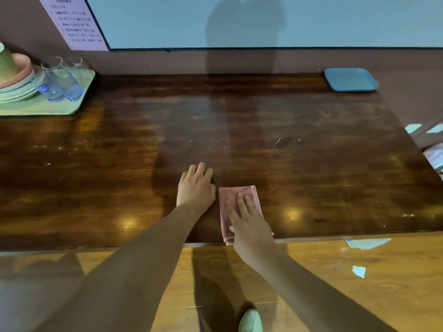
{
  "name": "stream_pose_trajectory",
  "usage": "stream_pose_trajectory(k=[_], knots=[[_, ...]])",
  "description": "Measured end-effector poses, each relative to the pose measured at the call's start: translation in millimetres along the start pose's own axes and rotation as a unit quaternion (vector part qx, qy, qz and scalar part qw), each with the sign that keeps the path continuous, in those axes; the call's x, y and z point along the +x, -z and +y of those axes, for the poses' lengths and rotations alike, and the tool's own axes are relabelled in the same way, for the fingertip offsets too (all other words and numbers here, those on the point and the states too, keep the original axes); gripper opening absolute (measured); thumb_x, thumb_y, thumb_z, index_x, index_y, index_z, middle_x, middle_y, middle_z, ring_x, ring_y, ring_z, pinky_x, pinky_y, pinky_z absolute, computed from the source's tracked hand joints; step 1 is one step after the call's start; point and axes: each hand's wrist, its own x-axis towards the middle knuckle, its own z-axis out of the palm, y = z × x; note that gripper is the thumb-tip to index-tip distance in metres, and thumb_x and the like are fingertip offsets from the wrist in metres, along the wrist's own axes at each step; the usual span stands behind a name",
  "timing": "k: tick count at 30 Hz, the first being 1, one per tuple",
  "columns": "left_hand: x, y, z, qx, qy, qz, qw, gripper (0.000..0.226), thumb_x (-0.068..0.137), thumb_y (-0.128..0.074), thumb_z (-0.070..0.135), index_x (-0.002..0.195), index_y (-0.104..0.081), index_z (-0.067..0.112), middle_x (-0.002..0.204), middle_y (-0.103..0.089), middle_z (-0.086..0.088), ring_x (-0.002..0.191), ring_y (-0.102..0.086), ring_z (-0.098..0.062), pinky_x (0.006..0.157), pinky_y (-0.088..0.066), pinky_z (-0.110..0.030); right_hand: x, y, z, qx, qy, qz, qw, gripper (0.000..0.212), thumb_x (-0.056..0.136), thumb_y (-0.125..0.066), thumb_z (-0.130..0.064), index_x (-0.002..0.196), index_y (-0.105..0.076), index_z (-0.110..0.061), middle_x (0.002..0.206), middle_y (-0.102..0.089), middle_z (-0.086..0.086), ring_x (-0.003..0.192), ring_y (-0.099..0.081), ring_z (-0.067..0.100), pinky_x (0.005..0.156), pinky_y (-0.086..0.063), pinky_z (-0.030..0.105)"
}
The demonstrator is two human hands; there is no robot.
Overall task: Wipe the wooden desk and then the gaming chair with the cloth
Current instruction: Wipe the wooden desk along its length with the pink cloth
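Rows of dark print were seen on a pale pink notice (74, 22) fixed to the wall, but the characters were too blurred to be read. A small blue mark on a drinking glass (51, 85) could not be read either.

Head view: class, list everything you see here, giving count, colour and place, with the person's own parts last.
wooden desk: one, dark brown, centre
cloth: one, pink, near edge
green tray: one, far left
plates: stack, pink and green, on tray
cup: one, green, atop plates
glasses: at least two, clear, on tray
blue tray: one, far right
shoe: one, pale green, floor
left hand: flat on desk
right hand: pressing cloth
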Motion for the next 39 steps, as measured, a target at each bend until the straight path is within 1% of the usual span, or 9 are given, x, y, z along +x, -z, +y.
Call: stream_pose_trajectory(k=[5,10,15,18,21,26,32,34,39], knots=[[2,-11,-7,-0.047,0.002,0.024,0.999,0.033,0.09,-0.042,0.027,0.117,-0.06,0.02,0.123,-0.053,-0.002,0.111,-0.048,-0.024,0.094,-0.05,-0.041,44,16,10,0.011,-0.024,-0.001,1.0,0.11,0.095,-0.069,-0.055,0.167,0.006,-0.02,0.176,0.006,0.009,0.162,0.007,0.031,0.129,-0.017,0.044],[5,-14,-10,-0.034,-0.006,0.008,0.999,0.046,0.094,-0.048,0.029,0.138,-0.054,0.024,0.144,-0.047,-0.003,0.133,-0.042,-0.025,0.109,-0.045,-0.044,109,42,20,0.038,-0.068,-0.035,0.996,0.105,0.098,-0.066,-0.053,0.168,0.007,-0.026,0.175,0.017,0.005,0.161,0.017,0.028,0.131,-0.013,0.047],[4,-5,-8,-0.041,0.009,-0.016,0.999,0.06,0.092,-0.033,0.034,0.148,-0.052,0.022,0.153,-0.046,-0.004,0.139,-0.039,-0.027,0.113,-0.041,-0.046,82,38,18,0.014,-0.045,-0.032,0.998,0.103,0.1,-0.062,-0.055,0.167,0.011,-0.026,0.174,0.021,0.009,0.16,0.018,0.032,0.13,-0.008,0.046],[4,-1,-4,-0.052,0.022,-0.034,0.998,0.066,0.092,-0.026,0.036,0.152,-0.05,0.023,0.155,-0.045,-0.004,0.141,-0.037,-0.026,0.115,-0.038,-0.045,58,26,18,0.008,-0.03,-0.035,0.999,0.103,0.1,-0.062,-0.052,0.167,0.012,-0.026,0.174,0.021,0.009,0.16,0.018,0.033,0.131,-0.017,0.049],[5,-5,-7,-0.042,0.024,-0.039,0.998,0.059,0.097,-0.035,0.034,0.153,-0.048,0.024,0.156,-0.043,-0.002,0.141,-0.034,-0.025,0.116,-0.036,-0.044,65,27,22,0.016,-0.031,-0.035,0.999,0.11,0.095,-0.068,-0.055,0.168,0.008,-0.023,0.175,0.016,0.008,0.161,0.014,0.033,0.13,-0.02,0.047],[5,-14,-11,-0.039,0.02,-0.023,0.999,0.053,0.099,-0.035,0.034,0.15,-0.048,0.026,0.151,-0.044,-0.002,0.138,-0.038,-0.025,0.114,-0.041,-0.046,138,52,32,-0.01,-0.042,-0.034,0.998,0.103,0.098,-0.065,-0.053,0.168,0.003,-0.018,0.176,0.01,0.01,0.162,0.011,0.033,0.131,-0.003,0.047],[5,-16,-12,-0.049,0.027,-0.015,0.998,0.049,0.102,-0.042,0.032,0.15,-0.049,0.027,0.151,-0.044,-0.002,0.139,-0.039,-0.025,0.116,-0.04,-0.046,183,74,38,0.012,-0.057,-0.047,0.997,0.09,0.105,-0.062,-0.033,0.169,0.0,-0.024,0.176,0.014,0.006,0.161,0.014,0.032,0.129,-0.013,0.051],[5,-13,-11,-0.056,0.026,-0.018,0.998,0.049,0.102,-0.043,0.032,0.15,-0.049,0.026,0.151,-0.044,-0.003,0.138,-0.039,-0.025,0.115,-0.041,-0.046,167,70,32,0.025,-0.073,-0.057,0.995,0.094,0.105,-0.061,-0.038,0.168,0.006,-0.025,0.175,0.019,0.006,0.161,0.017,0.032,0.13,-0.016,0.054],[4,-8,-10,-0.06,0.037,-0.024,0.997,0.052,0.1,-0.033,0.036,0.147,-0.051,0.027,0.149,-0.044,-0.002,0.138,-0.039,-0.024,0.113,-0.042,-0.046,111,42,23,-0.013,-0.032,-0.047,0.998,0.103,0.102,-0.056,-0.058,0.166,0.015,-0.02,0.173,0.022,0.013,0.159,0.02,0.035,0.13,-0.002,0.047]])
